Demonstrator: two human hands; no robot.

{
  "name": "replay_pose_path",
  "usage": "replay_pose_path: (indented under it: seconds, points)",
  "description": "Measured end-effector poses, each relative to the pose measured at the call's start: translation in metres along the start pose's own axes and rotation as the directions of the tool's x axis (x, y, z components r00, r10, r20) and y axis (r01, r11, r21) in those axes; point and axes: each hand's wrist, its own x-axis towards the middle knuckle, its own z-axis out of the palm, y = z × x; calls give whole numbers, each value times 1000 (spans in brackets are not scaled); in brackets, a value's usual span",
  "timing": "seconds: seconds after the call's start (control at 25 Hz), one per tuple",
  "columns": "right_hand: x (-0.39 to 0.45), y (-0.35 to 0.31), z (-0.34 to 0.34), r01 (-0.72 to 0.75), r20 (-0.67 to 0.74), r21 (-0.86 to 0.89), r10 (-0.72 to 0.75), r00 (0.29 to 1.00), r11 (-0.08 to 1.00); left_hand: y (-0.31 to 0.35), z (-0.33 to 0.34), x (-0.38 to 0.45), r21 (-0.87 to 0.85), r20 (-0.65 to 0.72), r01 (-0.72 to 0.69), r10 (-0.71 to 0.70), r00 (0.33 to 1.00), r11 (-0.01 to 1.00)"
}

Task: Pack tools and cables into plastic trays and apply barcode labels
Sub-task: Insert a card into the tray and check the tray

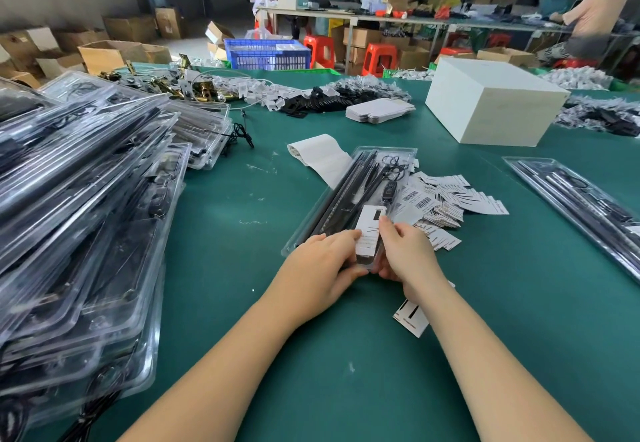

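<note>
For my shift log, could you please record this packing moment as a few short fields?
surface: green table
tray in work: clear tray, holding black rods and a cable
label: white label on the tray's near end
left hand: grips the tray, thumb on the label
right hand: pinches the label's right edge
loose labels: right of the tray
packed trays: stacked at left

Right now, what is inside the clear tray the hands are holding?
The clear tray holds long black bars and a coiled black cable. A white label lies on top; left hand and right hand cover the near end.
</note>
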Motion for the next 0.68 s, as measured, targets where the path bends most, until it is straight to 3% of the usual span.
replay_pose_path:
  seconds: [0.2, 0.32, 0.48, 0.6, 0.68]
  points:
    - [3, 4, 5, 13, -48, 97, -9, 999, 995, 4, 1, 3, 29, 56, 13, -14, 998, 1000]
    - [3, 4, 4, 74, -113, -10, -74, 991, 997, 5, 3, 4, 134, 141, -82, 63, 988, 988]
    - [3, 3, 3, 91, -108, -106, -102, 989, 990, 2, 4, 7, 171, 187, -102, 70, 980, 980]
    - [3, 4, 2, 108, -83, -134, -119, 989, 985, 1, 7, 4, 111, 134, -86, 71, 988, 990]
    - [3, 6, 1, 91, -74, -60, -95, 993, 994, 2, 8, 3, 59, 63, -79, 75, 995, 995]
